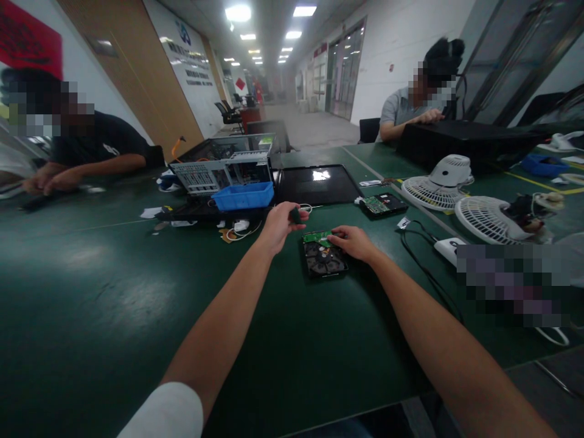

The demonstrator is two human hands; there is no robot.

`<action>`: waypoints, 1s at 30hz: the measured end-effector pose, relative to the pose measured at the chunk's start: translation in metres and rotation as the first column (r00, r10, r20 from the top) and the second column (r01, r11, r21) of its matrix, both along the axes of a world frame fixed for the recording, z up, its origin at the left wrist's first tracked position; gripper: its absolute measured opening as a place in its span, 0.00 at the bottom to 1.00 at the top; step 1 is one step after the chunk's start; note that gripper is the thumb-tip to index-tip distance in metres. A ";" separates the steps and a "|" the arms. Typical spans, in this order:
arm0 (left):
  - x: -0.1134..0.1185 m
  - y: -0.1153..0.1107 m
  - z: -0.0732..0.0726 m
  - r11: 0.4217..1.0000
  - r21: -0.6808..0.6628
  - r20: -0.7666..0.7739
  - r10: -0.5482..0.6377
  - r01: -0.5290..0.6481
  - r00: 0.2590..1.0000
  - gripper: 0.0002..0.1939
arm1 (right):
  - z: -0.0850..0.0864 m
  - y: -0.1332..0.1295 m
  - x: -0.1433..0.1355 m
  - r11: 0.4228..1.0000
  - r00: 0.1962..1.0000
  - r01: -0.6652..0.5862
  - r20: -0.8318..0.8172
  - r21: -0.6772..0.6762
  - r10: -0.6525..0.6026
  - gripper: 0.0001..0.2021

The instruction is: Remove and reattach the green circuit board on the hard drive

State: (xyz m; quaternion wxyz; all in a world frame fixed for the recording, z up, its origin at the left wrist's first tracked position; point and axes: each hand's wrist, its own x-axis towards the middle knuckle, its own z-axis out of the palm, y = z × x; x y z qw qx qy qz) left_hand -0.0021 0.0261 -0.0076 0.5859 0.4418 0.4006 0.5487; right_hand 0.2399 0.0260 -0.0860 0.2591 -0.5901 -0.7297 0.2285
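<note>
Your left grip (279,227) pinched a small dark piece (295,215), which a loosened finger could have dropped. Your right grip (354,243) touched the green board (316,238) on the disk drive (324,260), near the frame's centre; I couldn't tell whether it pinched. Uneven pressure could have bent the board or skidded the drive across the bench (283,353). Left of centre, the blue tray (246,199) could have hidden a dropped piece.
</note>
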 end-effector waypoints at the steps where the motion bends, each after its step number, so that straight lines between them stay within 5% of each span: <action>1: 0.000 0.000 0.000 1.000 -0.003 0.006 -0.004 0.004 1.000 0.12 | 0.000 0.000 0.000 1.000 1.000 0.003 -0.004 0.000 -0.003 0.19; 14: -0.002 -0.001 -0.001 0.991 0.103 -0.126 0.100 -0.087 0.987 0.11 | 0.001 -0.001 0.000 1.000 1.000 0.012 -0.009 -0.005 -0.012 0.19; 30: 0.001 -0.001 0.000 1.000 0.017 -0.002 0.010 -0.010 1.000 0.13 | 0.002 -0.002 -0.001 1.000 1.000 0.004 -0.023 -0.014 -0.004 0.18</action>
